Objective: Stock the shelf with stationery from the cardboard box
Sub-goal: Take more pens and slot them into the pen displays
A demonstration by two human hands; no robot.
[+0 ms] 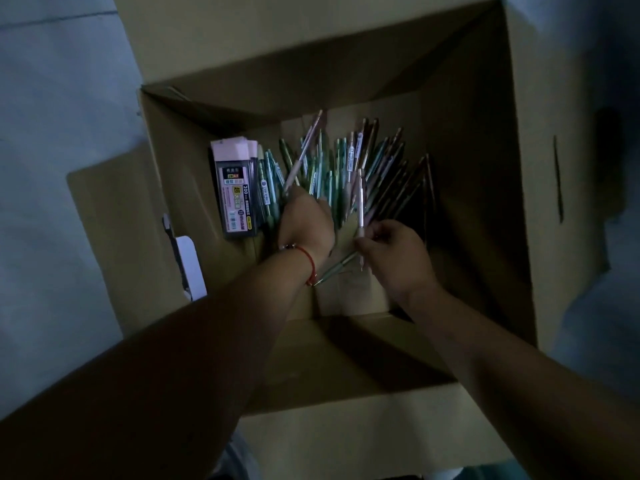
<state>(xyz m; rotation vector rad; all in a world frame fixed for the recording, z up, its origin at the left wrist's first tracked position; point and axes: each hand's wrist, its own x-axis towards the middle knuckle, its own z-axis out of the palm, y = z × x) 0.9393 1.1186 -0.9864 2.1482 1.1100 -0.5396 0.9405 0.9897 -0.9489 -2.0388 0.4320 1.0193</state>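
An open cardboard box (478,188) lies below me in dim light. On its bottom lies a fanned heap of green and pink pens (346,168). My left hand (306,225) is down in the heap and grips a pink pen (303,154) that slants up to the right. My right hand (391,251) pinches another pink pen (361,206), held nearly upright. A green pen (337,270) lies loose between my wrists. Flat black and pink packs (233,188) rest against the left wall of the box.
The box flaps are folded outward: one at the left (114,233), one at the top (277,32), one near me (363,438). A white card (190,268) sticks up outside the left wall. Grey floor (52,116) surrounds the box.
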